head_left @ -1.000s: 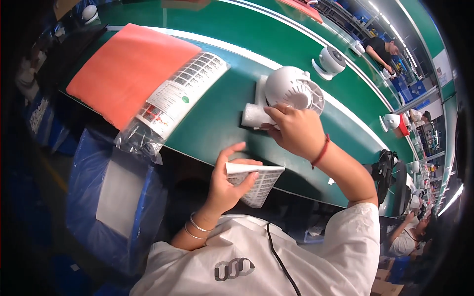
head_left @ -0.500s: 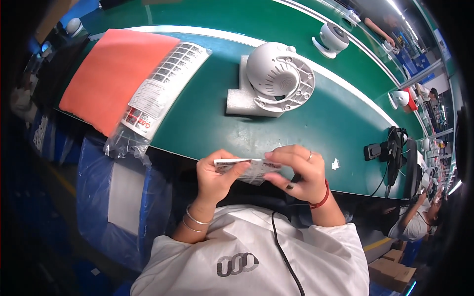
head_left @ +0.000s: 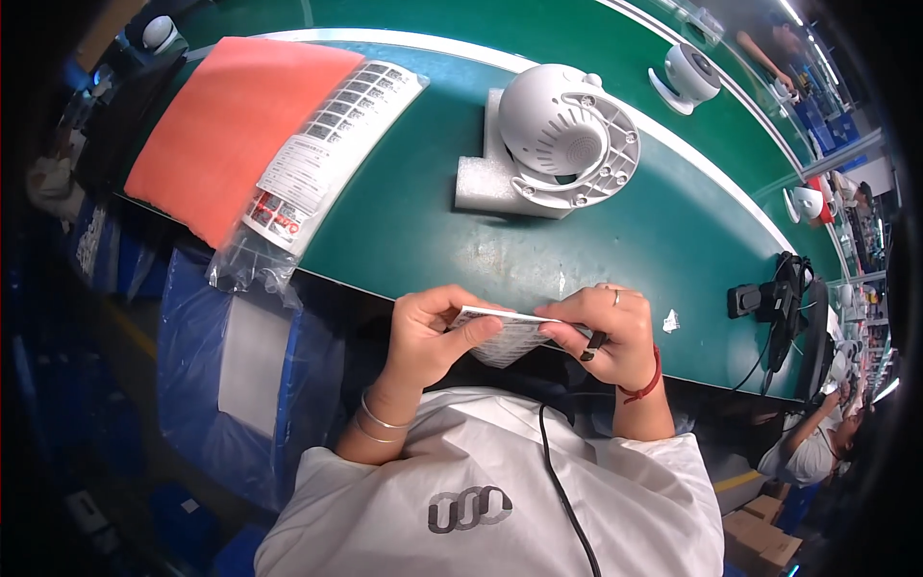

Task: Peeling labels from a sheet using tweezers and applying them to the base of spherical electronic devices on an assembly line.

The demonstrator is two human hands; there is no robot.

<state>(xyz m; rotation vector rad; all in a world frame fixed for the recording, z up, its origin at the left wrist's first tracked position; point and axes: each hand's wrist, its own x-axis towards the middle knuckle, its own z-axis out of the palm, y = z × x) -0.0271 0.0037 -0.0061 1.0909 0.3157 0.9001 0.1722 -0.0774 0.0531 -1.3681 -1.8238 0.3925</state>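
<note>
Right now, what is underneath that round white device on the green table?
White foam shows beneath the device, jutting out on its left, on the green table. The device covers the rest, so the foam's full shape can't be told.

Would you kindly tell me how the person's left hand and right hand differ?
The left hand has two silver bangles at its wrist; the right hand has a red cord at its wrist and a ring. A small black item shows at the right hand; none shows at the left hand. Both hold the printed sheet, one at each side.
</note>
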